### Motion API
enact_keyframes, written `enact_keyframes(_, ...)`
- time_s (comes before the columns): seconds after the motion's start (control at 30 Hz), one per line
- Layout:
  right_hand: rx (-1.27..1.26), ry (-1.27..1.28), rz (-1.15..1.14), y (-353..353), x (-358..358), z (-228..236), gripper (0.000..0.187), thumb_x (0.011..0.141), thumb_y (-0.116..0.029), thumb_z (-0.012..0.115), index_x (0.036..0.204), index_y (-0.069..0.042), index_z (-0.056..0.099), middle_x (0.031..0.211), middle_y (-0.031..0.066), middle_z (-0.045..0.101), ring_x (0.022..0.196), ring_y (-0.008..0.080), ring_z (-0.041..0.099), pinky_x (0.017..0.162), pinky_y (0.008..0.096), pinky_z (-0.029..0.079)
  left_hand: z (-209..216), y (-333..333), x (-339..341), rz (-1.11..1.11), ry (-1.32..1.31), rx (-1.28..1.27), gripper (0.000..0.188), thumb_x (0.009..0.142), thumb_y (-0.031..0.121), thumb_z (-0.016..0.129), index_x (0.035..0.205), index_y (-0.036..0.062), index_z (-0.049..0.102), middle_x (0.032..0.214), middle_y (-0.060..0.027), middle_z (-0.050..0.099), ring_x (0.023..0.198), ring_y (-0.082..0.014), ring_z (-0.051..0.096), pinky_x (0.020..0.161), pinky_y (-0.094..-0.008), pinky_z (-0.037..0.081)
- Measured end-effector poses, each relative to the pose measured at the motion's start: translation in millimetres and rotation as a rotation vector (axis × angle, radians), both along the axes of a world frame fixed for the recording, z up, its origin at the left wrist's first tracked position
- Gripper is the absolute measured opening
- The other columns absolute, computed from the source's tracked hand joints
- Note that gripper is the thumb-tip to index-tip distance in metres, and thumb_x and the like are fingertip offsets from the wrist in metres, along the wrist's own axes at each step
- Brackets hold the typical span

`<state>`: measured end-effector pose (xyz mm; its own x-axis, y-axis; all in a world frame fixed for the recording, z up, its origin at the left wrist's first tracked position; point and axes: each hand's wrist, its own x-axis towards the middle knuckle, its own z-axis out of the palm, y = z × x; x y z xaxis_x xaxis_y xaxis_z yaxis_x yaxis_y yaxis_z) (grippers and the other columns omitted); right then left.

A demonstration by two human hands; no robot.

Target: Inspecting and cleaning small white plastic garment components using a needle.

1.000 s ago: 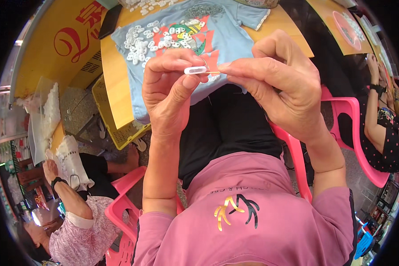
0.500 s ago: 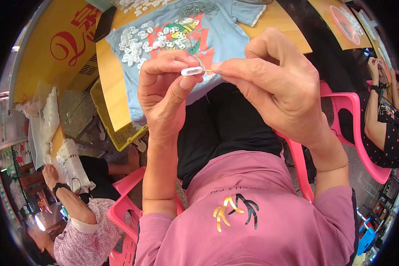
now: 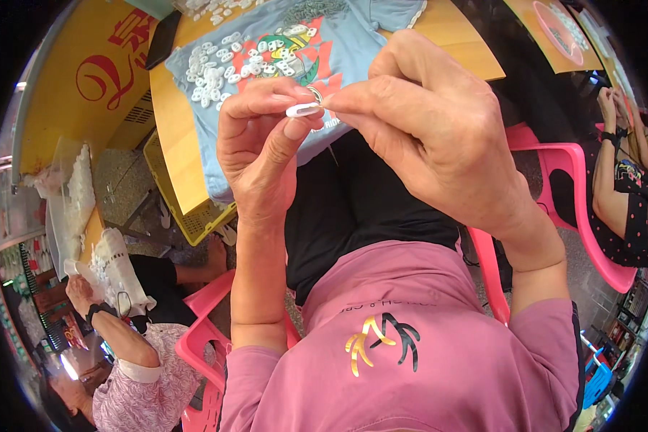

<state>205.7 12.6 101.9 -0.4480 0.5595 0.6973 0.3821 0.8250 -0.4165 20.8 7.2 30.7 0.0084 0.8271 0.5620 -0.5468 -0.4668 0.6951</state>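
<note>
A small white clip [image 3: 302, 110] is pinched lengthwise between both hands, left hand [image 3: 259, 147] and right hand [image 3: 439, 137] closed on opposite ends, above the blue shirt [image 3: 353, 36].

The small white clip [image 3: 302, 110] looks like smooth, slightly glossy plastic, as do the loose white pieces [image 3: 207, 72] on the matt blue cloth shirt [image 3: 338, 29]. The surface [image 3: 173, 137] is smooth yellow laminate. The chair [image 3: 590, 209] is glossy pink plastic.
</note>
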Motion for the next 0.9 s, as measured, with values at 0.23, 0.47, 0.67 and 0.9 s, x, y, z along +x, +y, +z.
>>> enact_keyframes(0.23, -0.186, 0.138, 0.038, 3.2, -4.1, -13.0, 0.014, 0.079, 0.002, 0.072, 0.092, -0.002, 0.069, 0.075, 0.0029, 0.052, 0.062, 0.0101, 0.048, 0.052, 0.0244, 0.036, -0.3, -0.5, 0.5, 0.010, -0.046, -0.015, 0.022, 0.087, -0.003, 0.065, 0.106, 0.0038, 0.056, 0.107, -0.0146, 0.058, 0.090, -0.0213, 0.060, 0.078, -0.0349, 0.053)
enact_keyframes(0.47, -0.378, 0.245, 0.078, -0.2, -3.6, -13.4, 0.008, 0.084, -0.001, 0.070, 0.092, -0.003, 0.069, 0.079, 0.0002, 0.055, 0.064, 0.0058, 0.047, 0.057, 0.0201, 0.037, -2.8, 0.2, -1.7, 0.030, -0.033, -0.014, 0.022, 0.087, -0.002, 0.065, 0.106, 0.0041, 0.055, 0.107, -0.0145, 0.058, 0.094, -0.0210, 0.060, 0.078, -0.0354, 0.055)
enact_keyframes(0.67, -0.369, 0.242, 0.079, 0.4, -0.4, -13.5, 0.009, 0.083, 0.000, 0.071, 0.092, -0.003, 0.070, 0.077, 0.0001, 0.054, 0.064, 0.0063, 0.046, 0.057, 0.0209, 0.036, -2.2, -0.2, 1.4, 0.028, -0.033, -0.023, 0.022, 0.087, -0.001, 0.066, 0.105, 0.0042, 0.055, 0.106, -0.0143, 0.058, 0.093, -0.0206, 0.060, 0.078, -0.0352, 0.055)
enact_keyframes(0.9, -0.149, 0.085, 0.023, 2.8, 1.4, -4.1, 0.016, 0.077, 0.004, 0.072, 0.091, -0.002, 0.069, 0.072, 0.0040, 0.051, 0.062, 0.0129, 0.049, 0.054, 0.0247, 0.037, -2.3, 0.1, 1.2, 0.065, 0.008, -0.021, 0.022, 0.087, -0.004, 0.065, 0.105, 0.0030, 0.055, 0.105, -0.0147, 0.059, 0.091, -0.0195, 0.061, 0.078, -0.0333, 0.054)
